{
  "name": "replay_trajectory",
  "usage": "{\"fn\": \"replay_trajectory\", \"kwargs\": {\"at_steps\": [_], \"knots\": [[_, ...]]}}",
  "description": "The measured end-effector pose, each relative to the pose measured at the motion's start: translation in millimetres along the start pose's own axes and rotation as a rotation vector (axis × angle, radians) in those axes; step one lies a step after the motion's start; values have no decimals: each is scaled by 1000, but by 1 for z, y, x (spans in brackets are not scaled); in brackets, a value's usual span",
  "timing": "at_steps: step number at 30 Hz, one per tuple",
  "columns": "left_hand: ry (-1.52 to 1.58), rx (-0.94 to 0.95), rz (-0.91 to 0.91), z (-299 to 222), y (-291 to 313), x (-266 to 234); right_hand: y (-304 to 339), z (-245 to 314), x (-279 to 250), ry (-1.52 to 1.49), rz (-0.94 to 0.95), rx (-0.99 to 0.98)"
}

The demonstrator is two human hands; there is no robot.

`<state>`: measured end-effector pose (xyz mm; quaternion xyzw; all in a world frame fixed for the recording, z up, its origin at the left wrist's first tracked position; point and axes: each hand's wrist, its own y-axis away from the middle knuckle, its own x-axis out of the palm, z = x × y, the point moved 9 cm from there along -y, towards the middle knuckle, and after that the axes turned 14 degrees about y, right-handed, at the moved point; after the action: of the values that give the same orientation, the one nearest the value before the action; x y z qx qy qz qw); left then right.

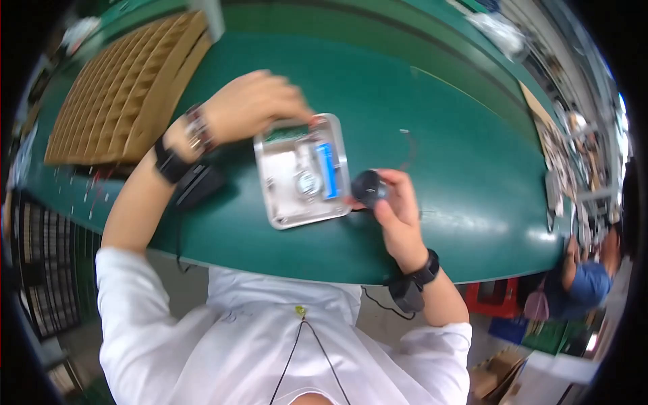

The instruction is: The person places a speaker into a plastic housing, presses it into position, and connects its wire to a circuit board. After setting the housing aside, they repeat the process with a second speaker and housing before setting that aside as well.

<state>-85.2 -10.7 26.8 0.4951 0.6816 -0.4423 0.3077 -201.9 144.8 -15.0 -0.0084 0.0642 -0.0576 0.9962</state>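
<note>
On the green table lies a white shallow casing [283,189] with rounded corners, open side up. Inside it sit a blue cylindrical battery [327,169], a round pale part [308,183] and a green circuit board [287,133], partly covered by my hand. My left hand [260,104] reaches over the far rim, slightly blurred, its fingertips together beside a small red piece [314,122]; what they pinch is hidden. Just off the casing's right side, my right hand [401,212] grips a round black part [368,189] between thumb and fingers.
A cardboard tray with many compartments [121,94] stands at the left. Near my left forearm is a dark block-shaped object [199,187]. A thin dark red wire [412,148] lies right of the casing; small wire pieces [98,185] lie far left. Another person [587,280] is at the right.
</note>
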Motion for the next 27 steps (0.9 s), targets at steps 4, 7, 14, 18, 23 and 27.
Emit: {"fn": "replay_trajectory", "kwargs": {"at_steps": [4,7,14,18,23,27], "knots": [[249,-50,38,39,7,-25,-21,1,49,-7,-50,-156],[328,-89,-343,31,21,-41,-12,2,49,21,-3,-175],[370,-369,-310,13,95,-21,-6,36,49,172,13,-253],[427,-283,-223,1,104,-13,-49,81,70,470,65,-362],[453,-279,-163,10,98,-14,-80,73,94,663,227,-217],[503,-257,-176,3,101,-9,-86,67,106,794,246,-421]]}}
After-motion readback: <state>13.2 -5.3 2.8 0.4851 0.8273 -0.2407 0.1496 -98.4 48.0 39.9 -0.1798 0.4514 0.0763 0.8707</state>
